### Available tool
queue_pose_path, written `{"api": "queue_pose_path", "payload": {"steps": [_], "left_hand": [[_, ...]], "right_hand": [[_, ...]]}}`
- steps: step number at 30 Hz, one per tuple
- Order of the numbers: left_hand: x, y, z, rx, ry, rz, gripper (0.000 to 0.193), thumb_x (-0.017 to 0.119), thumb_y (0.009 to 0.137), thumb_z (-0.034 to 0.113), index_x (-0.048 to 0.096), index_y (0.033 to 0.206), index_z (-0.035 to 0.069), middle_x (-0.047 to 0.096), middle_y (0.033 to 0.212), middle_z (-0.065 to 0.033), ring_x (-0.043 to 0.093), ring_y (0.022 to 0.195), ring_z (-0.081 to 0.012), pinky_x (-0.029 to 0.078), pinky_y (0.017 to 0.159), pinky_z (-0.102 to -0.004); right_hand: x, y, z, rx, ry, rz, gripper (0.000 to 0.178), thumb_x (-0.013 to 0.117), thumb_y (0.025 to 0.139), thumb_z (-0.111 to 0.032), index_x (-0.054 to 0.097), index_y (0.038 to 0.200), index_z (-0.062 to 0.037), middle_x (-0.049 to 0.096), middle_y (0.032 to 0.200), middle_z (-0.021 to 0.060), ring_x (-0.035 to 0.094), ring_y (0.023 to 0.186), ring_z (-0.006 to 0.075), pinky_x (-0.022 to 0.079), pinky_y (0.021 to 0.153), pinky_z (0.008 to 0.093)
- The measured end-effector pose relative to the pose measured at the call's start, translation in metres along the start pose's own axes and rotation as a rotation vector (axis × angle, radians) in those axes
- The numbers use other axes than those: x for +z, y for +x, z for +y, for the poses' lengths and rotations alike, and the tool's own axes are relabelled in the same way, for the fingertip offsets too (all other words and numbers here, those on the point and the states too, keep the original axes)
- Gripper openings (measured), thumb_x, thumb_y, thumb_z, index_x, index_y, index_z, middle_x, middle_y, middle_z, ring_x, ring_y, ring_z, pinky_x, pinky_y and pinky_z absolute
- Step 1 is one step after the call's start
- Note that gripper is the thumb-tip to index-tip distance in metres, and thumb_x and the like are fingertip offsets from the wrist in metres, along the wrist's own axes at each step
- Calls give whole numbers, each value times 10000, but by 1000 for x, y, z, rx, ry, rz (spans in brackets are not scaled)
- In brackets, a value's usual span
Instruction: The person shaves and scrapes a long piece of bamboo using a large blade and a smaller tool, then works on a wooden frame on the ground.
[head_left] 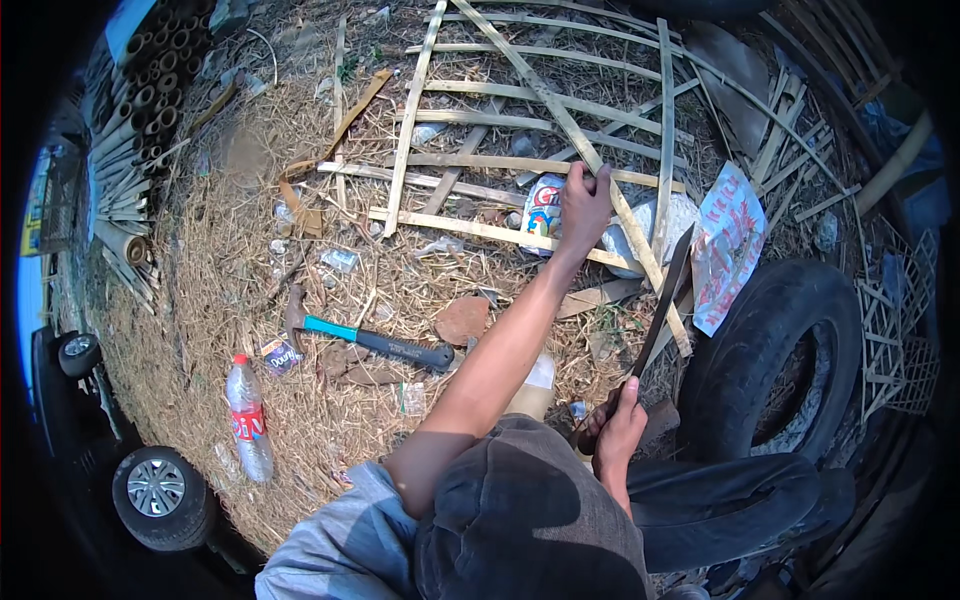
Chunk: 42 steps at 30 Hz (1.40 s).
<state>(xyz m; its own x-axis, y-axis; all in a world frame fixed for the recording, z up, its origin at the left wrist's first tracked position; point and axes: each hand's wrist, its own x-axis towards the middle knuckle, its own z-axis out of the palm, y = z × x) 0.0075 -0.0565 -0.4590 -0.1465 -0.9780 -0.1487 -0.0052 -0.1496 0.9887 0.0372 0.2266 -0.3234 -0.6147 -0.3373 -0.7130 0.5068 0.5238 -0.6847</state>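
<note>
In front of me on the ground lies a lattice of split bamboo strips (490,90), with a long diagonal strip (530,80) laid across it. My left hand (585,205) reaches out and is closed at this diagonal strip, near where it crosses a horizontal one; part of its grip is hidden. Close to my body, my right hand (617,428) is wrapped round the handle of a machete (668,290). The dark blade points up and away, beside the lower end of the diagonal strip.
A claw hammer (375,341) and a plastic bottle with a red cap (249,420) lie on dry grass to the left. An old tyre (720,370) is at the right, by a printed sack piece (728,250). Bamboo poles (125,200) are stacked far left; a pale rock (672,218) sits under the lattice.
</note>
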Motion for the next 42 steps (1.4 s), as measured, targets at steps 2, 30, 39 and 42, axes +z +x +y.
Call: {"api": "queue_pose_path", "payload": {"steps": [2, 30, 39, 42], "left_hand": [[-1, 3, -3, -16, 11, -4, 289, 565, 1002, 288, 483, 991, 11, 632, 634, -63, 556, 454, -95, 406, 396, -260], [2, -3, 6, -62, -148, -70, 262, 505, 1034, 265, 423, 991, 19, 611, 628, -94, 588, 462, -135, 445, 388, -289], [-2, -2, 8, -100, -242, -128, 208, 498, 1039, 237, 451, 1029, 35, 618, 656, -72, 573, 463, -116, 423, 394, -242], [-2, -3, 11, -143, -274, -140, 202, 509, 1033, 229, 454, 1032, 35, 628, 668, -77, 577, 463, -120, 426, 384, -238]], "right_hand": [[1, 2, -3, -7, -5, -2, 504, 487, 1019, -479, 432, 699, -94, 391, 524, -7, 380, 423, 98, 319, 402, 267], [-1, 5, -17, 40, 64, -10, 507, 447, 1031, -484, 409, 709, -95, 383, 547, -4, 377, 441, 102, 329, 413, 269], [2, 4, -19, 35, 56, -4, 503, 446, 1034, -477, 404, 711, -93, 383, 550, -9, 383, 442, 97, 332, 417, 262], [1, -1, -14, -32, 65, 49, 494, 439, 1038, -466, 419, 725, -84, 406, 555, -10, 393, 445, 90, 334, 419, 264]]}}
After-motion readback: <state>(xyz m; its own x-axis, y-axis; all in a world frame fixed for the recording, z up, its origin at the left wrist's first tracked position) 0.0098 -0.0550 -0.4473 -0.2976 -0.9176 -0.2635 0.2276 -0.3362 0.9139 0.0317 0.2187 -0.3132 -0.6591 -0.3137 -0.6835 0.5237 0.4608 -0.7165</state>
